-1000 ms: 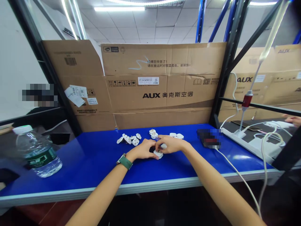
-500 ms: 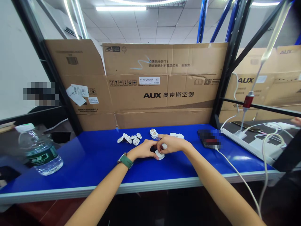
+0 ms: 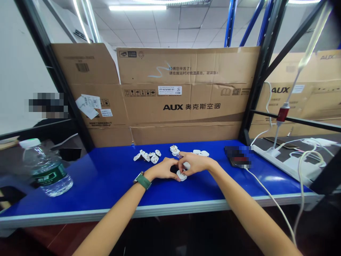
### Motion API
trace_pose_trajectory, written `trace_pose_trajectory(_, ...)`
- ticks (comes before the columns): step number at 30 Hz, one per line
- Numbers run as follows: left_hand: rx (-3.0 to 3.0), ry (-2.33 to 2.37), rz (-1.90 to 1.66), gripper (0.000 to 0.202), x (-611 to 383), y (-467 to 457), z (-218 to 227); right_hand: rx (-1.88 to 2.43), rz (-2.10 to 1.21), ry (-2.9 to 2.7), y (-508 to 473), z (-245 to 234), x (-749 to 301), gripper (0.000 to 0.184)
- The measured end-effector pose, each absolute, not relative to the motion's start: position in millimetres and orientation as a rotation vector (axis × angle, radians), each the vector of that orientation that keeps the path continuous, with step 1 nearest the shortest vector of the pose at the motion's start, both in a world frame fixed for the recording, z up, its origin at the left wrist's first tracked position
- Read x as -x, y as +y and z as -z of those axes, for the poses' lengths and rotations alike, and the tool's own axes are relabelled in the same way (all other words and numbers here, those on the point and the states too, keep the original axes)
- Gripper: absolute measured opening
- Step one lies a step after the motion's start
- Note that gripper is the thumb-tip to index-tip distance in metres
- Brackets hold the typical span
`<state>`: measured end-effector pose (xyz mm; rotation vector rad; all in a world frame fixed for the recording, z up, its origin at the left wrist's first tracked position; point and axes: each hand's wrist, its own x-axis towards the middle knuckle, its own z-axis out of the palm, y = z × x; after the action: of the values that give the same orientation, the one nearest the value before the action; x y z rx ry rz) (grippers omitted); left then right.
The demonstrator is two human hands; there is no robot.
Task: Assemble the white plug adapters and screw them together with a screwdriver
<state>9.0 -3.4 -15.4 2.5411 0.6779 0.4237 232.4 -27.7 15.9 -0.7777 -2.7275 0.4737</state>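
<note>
A small round white plug part (image 3: 182,175) lies low over the blue table, in front of my fingers. My left hand (image 3: 166,168), with a green-strapped watch on its wrist, is closed on the left edge of this part with thumb and fingers. My right hand (image 3: 195,162) is closed too, its fingertips pinched down on top of the part; whatever is between the tips is too small to tell. A slim tool with a clear purplish handle (image 3: 179,156) sticks out from the right hand. Just behind the hands sit white plug pieces with brass pins (image 3: 174,150).
Several white plug pieces (image 3: 146,155) lie to the left, and white covers (image 3: 204,153) to the right. A phone (image 3: 237,157) on a cable lies farther right, near a power strip (image 3: 282,167). A water bottle (image 3: 49,170) stands left. Cardboard (image 3: 186,131) closes the back.
Both hands keep the same grip at the plug part, with barely any finger movement. The whole view has shifted slightly.
</note>
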Motion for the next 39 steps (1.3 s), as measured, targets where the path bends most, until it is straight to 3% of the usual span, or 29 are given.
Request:
trace_pose_trajectory(17, -2.466, 0.657, -0.538, 0.058, -9.7, -6.6, 9.6, 0.798, -0.351, -2.625, -22.5, -14.4, -235.5, 0.013)
trace_pose_trajectory(39, -2.514, 0.753, -0.47, 0.044, -11.5, -10.4, 7.1, 0.786, -0.347, -2.621, -27.0, -22.2, -239.5, 0.011)
